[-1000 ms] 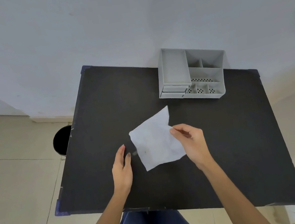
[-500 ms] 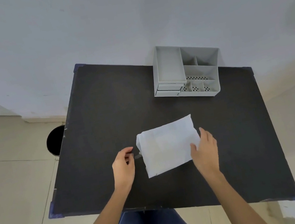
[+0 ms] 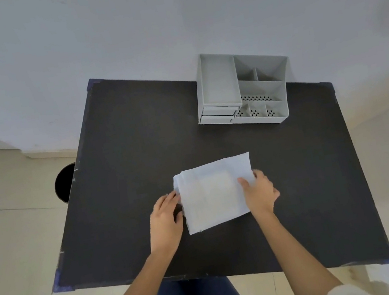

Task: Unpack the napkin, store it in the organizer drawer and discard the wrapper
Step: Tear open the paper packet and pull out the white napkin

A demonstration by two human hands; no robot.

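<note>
Head view: one black table (image 3: 126, 158) stands against a pale wall, seen from above, with tiled floor on both sides.
Napkin: one white napkin (image 3: 213, 194) lies folded over on the table at near centre, a second layer showing along its far and left edges.
Organizer: one grey organizer (image 3: 219, 84) sits at the far right of the table by the wall; two shallow drawers (image 3: 219, 115) are stacked at its near left corner, both pushed in, and open compartments fill the rest, some with perforated floors.
Bin: one dark round bin (image 3: 64, 183) stands on the floor just past the table's left edge, partly hidden by it.
Hands: two, both bare.
Left hand: left hand (image 3: 165, 219) curls at the napkin's left edge, fingertips pinching the paper there; a small dark thing shows under the fingers, too hidden to name.
Right hand: right hand (image 3: 260, 194) grips the napkin's right edge, thumb on top and fingers beneath.
Wrapper: cannot tell where it is.
Change from half a second ago: the napkin lay as one flat sheet and now is doubled over; the right hand was open beside it and now holds it; the left hand has moved in from just beside the sheet to touch it.
Unchanged: organizer and bin sit in the same places.
</note>
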